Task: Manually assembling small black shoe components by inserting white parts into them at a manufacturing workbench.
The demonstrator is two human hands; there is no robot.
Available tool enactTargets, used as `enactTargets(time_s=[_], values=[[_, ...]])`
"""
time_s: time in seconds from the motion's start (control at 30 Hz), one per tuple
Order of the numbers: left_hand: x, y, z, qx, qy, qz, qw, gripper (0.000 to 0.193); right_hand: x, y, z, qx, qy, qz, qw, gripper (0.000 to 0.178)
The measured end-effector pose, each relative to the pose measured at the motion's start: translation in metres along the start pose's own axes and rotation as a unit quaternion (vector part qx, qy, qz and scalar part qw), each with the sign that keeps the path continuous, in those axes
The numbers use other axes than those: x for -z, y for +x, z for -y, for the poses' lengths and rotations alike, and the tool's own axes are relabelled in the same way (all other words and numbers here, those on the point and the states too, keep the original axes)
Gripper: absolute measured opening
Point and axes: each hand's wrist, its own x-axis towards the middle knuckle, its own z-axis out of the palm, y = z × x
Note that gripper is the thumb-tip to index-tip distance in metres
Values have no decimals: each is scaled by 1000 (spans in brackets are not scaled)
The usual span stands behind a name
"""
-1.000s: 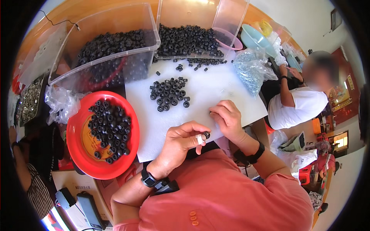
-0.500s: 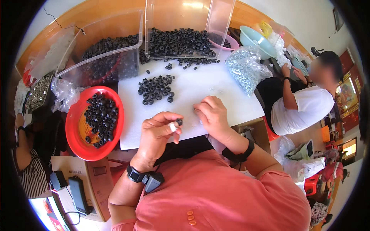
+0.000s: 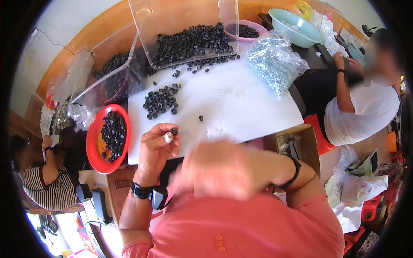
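My left hand (image 3: 155,144), a white wrap on one finger, is closed with a small black round plastic piece (image 3: 174,131) pinched at its fingertips. My right hand (image 3: 219,170) is raised in front of my chest and smeared by motion, so its fingers cannot be made out. One loose black piece (image 3: 201,118) lies on the white work sheet (image 3: 254,116), beyond both hands. Farther off to the left sits a cluster of similar black pieces (image 3: 161,101). A red plate (image 3: 89,144) left of my left hand holds many more. Tiny shiny bits (image 3: 231,94) are scattered on the sheet.
At the back stand clear bins (image 3: 189,62) of black pieces and a pink bowl (image 3: 261,28). A clear bag of small metal parts (image 3: 277,64) lies back right, near a light-blue bowl (image 3: 301,36). Co-workers sit at right (image 3: 361,112) and far left (image 3: 49,187).
My right hand has swung toward my chest, blurring. My left hand still pinches a black piece. A loose black piece now shows on the sheet. The view has shifted.
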Motion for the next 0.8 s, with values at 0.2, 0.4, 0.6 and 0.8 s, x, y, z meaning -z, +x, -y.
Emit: enactTargets(time_s=[0.2, 0.4, 0.6, 0.8], values=[[6, -1, 1, -12, -40, 5, 999, 22, -22, 35, 21, 123, 94, 180, 971, 47], [3, -4, 4, -6, -63, 33, 997, 21, -30, 47, 21, 186, 176, 245, 935, 67], [11, -7, 2, -1, -79, 37, 996, 21, -19, 50, 6, 175, 176, 208, 946, 67], [6, -9, 4, 1, -83, 61, 995, 22, -53, 39, 11, 138, 302, 112, 937, 88]])
